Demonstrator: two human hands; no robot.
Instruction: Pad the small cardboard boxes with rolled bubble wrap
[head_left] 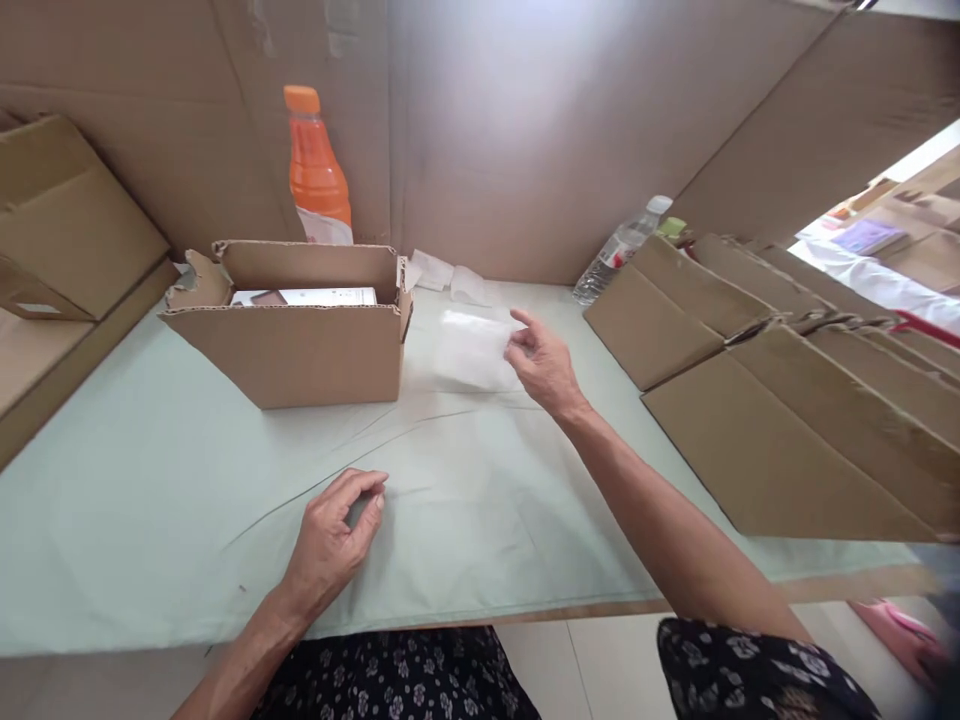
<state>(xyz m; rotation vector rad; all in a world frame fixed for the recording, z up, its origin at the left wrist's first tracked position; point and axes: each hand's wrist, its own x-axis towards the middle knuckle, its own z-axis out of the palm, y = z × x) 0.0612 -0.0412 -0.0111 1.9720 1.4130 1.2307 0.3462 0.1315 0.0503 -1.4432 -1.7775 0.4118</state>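
Held in my right hand is a thin whitish, partly see-through packet, gripped by its right edge between thumb and fingers, with the index finger stretched out. Motion blur hides what the packet is made of or contains. My left hand rests near the front of the cloth-covered table, its thumb and fingertips brought together in a loose ring with nothing visible in them. Ahead of it stands an open cardboard box. Inside that box a white printed item shows just below the rim.
Crumpled white pieces lie behind the packet. An orange bottle stands behind the box. Toward the right, a clear bottle leans beside several cardboard boxes. Another cardboard box sits at left. Cardboard walls enclose the back.
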